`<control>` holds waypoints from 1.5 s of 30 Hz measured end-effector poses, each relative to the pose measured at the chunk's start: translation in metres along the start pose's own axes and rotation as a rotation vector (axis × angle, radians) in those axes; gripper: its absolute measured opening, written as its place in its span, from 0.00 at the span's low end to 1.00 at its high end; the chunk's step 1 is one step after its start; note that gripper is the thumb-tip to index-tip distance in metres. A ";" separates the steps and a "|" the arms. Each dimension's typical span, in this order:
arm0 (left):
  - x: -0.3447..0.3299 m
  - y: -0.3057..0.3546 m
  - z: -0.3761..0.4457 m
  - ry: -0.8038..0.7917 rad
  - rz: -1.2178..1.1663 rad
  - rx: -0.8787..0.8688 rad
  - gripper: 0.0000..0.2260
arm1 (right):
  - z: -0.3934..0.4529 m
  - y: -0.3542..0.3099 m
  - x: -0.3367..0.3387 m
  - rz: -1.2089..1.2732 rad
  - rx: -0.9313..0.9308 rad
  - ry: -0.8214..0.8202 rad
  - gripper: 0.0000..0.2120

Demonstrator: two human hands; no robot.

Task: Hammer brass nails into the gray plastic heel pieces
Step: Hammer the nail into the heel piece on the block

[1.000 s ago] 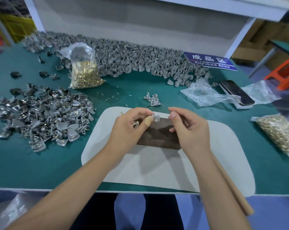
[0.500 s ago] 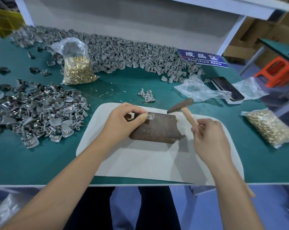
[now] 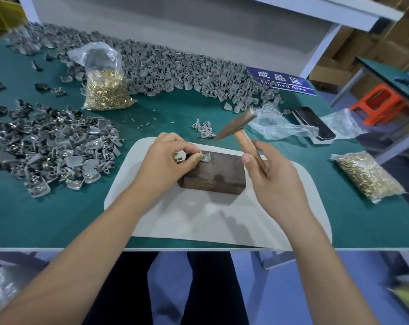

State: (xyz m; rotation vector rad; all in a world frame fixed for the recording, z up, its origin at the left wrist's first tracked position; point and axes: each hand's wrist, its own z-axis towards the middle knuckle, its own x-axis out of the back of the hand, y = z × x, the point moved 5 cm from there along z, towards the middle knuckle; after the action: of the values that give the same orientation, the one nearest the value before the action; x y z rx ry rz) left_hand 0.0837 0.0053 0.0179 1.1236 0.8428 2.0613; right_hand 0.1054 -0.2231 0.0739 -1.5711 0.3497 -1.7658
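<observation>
Heel piece (image 3: 205, 157) on the far left corner of my block (image 3: 214, 175), hammer (image 3: 239, 127) raised over it.

My left hand (image 3: 166, 164) pinches the gray piece at its fingertips, loose brass nails (image 3: 176, 158) cupped in the curled fingers; my right hand (image 3: 272, 181) grips the hammer's wooden handle. Clear bag (image 3: 106, 90) near the table's far left edge holds brass nails, as does another bag (image 3: 367, 175) at the right edge.
</observation>
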 end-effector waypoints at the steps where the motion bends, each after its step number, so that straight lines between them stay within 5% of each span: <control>1: 0.000 0.000 0.000 0.004 0.000 -0.001 0.03 | 0.001 0.000 0.001 0.012 -0.017 0.023 0.11; 5: 0.000 -0.001 -0.002 0.008 -0.015 0.022 0.02 | 0.008 0.002 0.008 0.073 -0.036 0.148 0.09; 9: 0.000 -0.002 -0.001 0.000 -0.006 0.028 0.02 | 0.013 0.009 -0.011 0.369 -0.227 -0.145 0.10; 14: -0.001 0.000 -0.002 0.001 -0.012 0.036 0.03 | 0.017 0.004 -0.024 0.155 -0.057 0.017 0.09; 17: -0.001 0.000 -0.003 0.010 -0.013 0.019 0.08 | 0.020 0.001 -0.030 0.186 0.037 -0.032 0.03; 21: 0.001 -0.002 -0.003 0.021 -0.024 0.027 0.09 | 0.014 0.004 -0.041 0.089 0.020 -0.152 0.06; 29: 0.000 -0.001 -0.001 0.000 0.001 0.024 0.04 | 0.006 0.008 -0.051 0.329 -0.113 -0.082 0.09; 45: 0.001 -0.001 0.000 0.008 0.014 0.026 0.02 | 0.009 0.001 -0.054 0.266 -0.046 -0.019 0.12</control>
State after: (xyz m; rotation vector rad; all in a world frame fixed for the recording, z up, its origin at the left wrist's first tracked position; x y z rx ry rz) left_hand 0.0830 0.0071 0.0173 1.1391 0.8706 2.0732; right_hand 0.1136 -0.1850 0.0355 -1.4964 0.5660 -1.5469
